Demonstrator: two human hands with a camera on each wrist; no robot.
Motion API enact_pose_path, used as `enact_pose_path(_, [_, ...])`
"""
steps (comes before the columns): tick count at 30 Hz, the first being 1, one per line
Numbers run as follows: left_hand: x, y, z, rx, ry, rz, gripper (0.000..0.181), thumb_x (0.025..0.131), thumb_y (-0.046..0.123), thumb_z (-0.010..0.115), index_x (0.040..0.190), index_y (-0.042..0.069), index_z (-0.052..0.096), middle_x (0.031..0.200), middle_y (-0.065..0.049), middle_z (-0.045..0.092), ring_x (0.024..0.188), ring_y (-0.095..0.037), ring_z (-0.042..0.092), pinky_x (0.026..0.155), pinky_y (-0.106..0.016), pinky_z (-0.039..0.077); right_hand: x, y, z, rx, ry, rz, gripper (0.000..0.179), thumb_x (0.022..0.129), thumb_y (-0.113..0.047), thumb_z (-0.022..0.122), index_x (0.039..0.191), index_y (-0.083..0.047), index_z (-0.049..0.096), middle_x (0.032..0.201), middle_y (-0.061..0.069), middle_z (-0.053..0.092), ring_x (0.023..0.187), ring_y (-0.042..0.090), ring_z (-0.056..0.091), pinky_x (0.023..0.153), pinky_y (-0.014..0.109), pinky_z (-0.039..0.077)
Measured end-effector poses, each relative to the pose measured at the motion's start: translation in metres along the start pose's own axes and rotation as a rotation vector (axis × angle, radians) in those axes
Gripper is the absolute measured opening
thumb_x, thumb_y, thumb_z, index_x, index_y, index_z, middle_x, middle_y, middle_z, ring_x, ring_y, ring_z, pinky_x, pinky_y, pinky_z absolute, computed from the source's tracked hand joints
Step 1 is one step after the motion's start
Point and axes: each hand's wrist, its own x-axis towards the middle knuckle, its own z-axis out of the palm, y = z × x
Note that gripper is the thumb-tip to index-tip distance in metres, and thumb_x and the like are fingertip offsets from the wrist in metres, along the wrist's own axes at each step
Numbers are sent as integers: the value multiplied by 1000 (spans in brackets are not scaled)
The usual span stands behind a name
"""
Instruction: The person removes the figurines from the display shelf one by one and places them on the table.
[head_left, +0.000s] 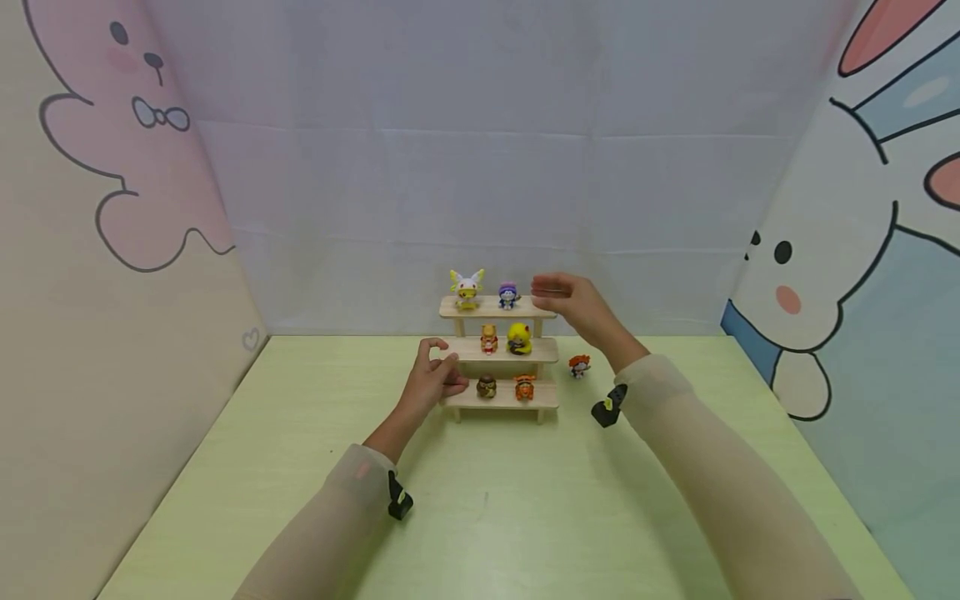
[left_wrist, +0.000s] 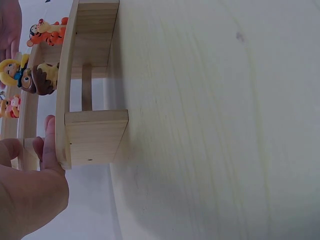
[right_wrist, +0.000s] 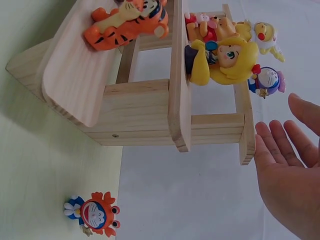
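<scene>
A three-tier wooden display shelf [head_left: 498, 350] stands on the table with small toy figures on its tiers. My left hand [head_left: 433, 382] is at the shelf's left end, its fingers [left_wrist: 51, 142] bent and touching the lowest tier's edge. Up at the top tier's right end is my right hand [head_left: 573, 304], fingers straight, holding nothing. The top tier bears a white-and-yellow figure [head_left: 467, 292] and a purple-hatted figure [head_left: 507, 295]. In the middle are a bear figure [head_left: 489, 338] and a yellow-haired figure [head_left: 519, 338]. An owl figure [head_left: 486, 387] and a tiger figure [head_left: 524, 387] sit lowest.
An orange crab-hooded figure [head_left: 579, 366] stands on the pale green table [head_left: 480, 517], right of the shelf. Behind the table hangs a white cloth [head_left: 450, 183]. Panels with a pink cartoon animal [head_left: 127, 125] and a cartoon rabbit [head_left: 840, 250] rise at both sides.
</scene>
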Motion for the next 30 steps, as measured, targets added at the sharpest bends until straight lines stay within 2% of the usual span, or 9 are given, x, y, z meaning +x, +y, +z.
enact_pose_path(7, [1,0,1,9,5,2,28,110,19,53,133,11,37,86,-13,63,72,-19,72,72,-33,66,4,-5,7,13,-27,6,55,102,-16,68,150,1,47,151,22,51,137,35,52,119,55,40])
enact_pose_path(14, [0,0,0,8,1,0,29,110,20,54,132,12,37,88,-15,63,74,-21,73,72,-33,66,8,-7,13,11,-40,7,53,102,-10,67,150,2,47,150,19,53,137,36,52,118,54,41])
enact_pose_path(23, [-1,-1,-2,11,-16,12,33,110,19,53,136,9,36,89,-15,62,76,-20,73,73,-33,66,15,-9,19,-29,-49,8,52,102,-12,68,150,-1,50,147,15,56,135,33,54,116,52,44])
enact_pose_path(30, [0,-1,-2,19,-15,18,34,110,21,53,136,8,35,89,-15,63,75,-18,73,77,-38,66,20,-12,23,-49,-51,4,53,101,-12,70,149,-1,51,145,15,58,136,33,54,115,49,46])
